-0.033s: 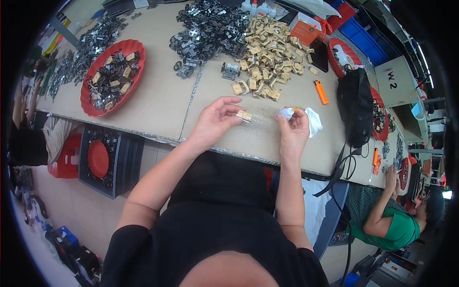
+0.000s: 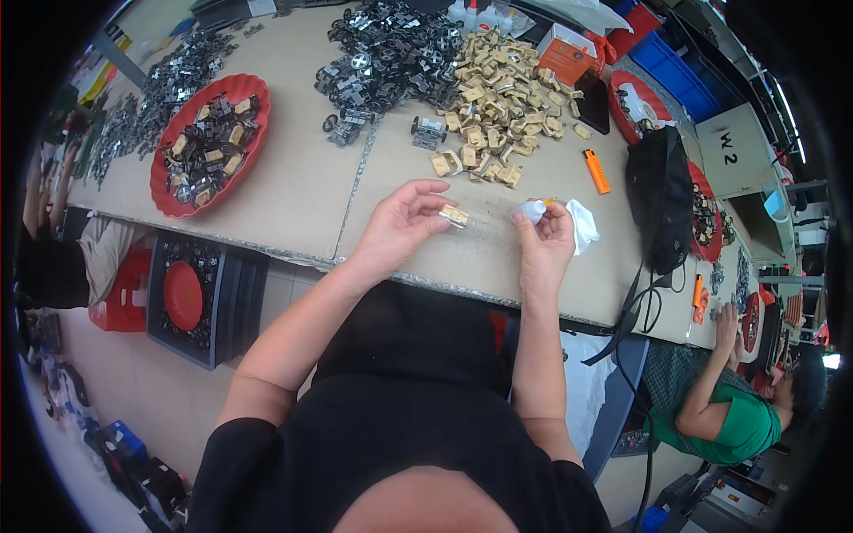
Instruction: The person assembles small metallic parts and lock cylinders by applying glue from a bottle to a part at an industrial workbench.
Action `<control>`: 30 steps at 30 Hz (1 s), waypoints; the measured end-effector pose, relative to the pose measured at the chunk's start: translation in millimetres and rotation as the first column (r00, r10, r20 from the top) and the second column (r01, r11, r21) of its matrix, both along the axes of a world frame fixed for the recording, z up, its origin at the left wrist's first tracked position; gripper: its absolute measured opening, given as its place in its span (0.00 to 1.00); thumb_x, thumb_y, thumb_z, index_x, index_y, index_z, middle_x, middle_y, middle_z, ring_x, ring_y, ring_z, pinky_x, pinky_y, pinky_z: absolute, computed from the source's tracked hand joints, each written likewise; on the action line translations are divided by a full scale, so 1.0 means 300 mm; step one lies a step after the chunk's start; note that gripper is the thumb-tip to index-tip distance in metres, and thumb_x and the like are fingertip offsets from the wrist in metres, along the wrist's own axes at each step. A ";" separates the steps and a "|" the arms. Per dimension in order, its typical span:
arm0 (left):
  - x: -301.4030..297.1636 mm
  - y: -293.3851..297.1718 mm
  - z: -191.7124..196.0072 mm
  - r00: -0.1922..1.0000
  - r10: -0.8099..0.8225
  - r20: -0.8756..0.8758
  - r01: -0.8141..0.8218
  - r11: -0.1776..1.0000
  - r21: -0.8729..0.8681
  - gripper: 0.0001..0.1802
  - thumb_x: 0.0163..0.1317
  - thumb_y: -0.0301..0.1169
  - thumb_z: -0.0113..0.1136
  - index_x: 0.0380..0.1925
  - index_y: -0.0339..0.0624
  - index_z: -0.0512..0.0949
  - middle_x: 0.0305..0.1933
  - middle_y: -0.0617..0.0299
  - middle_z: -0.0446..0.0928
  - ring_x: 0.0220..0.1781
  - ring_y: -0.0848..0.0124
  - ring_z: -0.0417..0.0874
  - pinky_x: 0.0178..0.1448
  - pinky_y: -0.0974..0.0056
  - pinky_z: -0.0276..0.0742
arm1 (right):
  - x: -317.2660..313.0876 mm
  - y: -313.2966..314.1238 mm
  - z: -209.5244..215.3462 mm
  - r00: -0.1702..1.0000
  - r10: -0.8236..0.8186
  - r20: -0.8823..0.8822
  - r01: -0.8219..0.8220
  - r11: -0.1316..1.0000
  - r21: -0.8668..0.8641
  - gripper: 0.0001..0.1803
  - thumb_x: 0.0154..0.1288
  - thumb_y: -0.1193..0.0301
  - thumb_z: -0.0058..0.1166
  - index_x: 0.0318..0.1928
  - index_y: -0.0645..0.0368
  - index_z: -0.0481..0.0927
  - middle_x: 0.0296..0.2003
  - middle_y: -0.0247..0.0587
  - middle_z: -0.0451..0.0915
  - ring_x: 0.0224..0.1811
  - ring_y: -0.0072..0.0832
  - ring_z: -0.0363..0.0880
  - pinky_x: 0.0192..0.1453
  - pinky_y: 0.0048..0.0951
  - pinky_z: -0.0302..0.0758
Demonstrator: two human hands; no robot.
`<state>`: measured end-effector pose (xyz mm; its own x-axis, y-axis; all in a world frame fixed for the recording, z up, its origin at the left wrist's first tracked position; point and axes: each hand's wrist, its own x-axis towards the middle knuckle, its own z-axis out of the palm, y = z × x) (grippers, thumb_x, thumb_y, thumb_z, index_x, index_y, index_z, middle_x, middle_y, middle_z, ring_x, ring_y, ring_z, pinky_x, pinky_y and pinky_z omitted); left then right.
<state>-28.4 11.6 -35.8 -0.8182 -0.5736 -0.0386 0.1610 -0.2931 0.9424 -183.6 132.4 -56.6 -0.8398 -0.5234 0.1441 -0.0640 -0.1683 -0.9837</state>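
Observation:
My left hand pinches a small tan plastic piece between thumb and fingertips, above the table. The piece resembles those in the tan heap ahead. In my right hand is a small whitish squeeze bottle, tilted with its rounded end toward the left; the fingers hide part of it. The bottle and the tan piece are apart. A crumpled white cloth lies just right of my right hand. Near the tan heap sits a dark wheeled toy chassis.
Many black and silver chassis form a heap at the back. A red scalloped bowl with parts stands left. Toward the right are an orange lighter, a dark phone, an orange box and a black bag. A co-worker sits farther right.

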 end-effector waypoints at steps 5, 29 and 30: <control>0.004 0.019 0.014 1.000 0.011 0.029 -0.010 0.998 -0.056 0.21 0.54 0.17 0.52 0.49 0.34 0.63 0.40 0.59 0.71 0.44 0.75 0.73 0.50 0.72 0.70 | 0.002 0.004 0.007 0.999 0.006 -0.042 -0.004 0.998 0.062 0.19 0.50 0.81 0.56 0.43 0.67 0.67 0.38 0.40 0.71 0.43 0.24 0.71 0.51 0.25 0.66; 0.012 0.021 0.032 1.000 -0.015 -0.023 0.012 0.992 -0.127 0.20 0.56 0.21 0.52 0.49 0.34 0.63 0.47 0.53 0.72 0.47 0.73 0.74 0.51 0.70 0.70 | 0.106 0.054 0.050 0.848 -0.135 -0.512 0.223 0.968 0.113 0.15 0.57 0.74 0.51 0.44 0.66 0.70 0.39 0.38 0.72 0.39 0.21 0.68 0.46 0.23 0.64; 0.007 0.026 0.036 0.997 -0.058 -0.050 0.050 0.988 -0.148 0.19 0.57 0.22 0.52 0.50 0.35 0.63 0.48 0.54 0.72 0.47 0.74 0.73 0.51 0.70 0.70 | 0.133 0.049 0.061 0.988 0.124 -0.096 -0.120 0.992 0.048 0.15 0.60 0.71 0.48 0.46 0.66 0.70 0.39 0.37 0.72 0.38 0.21 0.68 0.44 0.23 0.64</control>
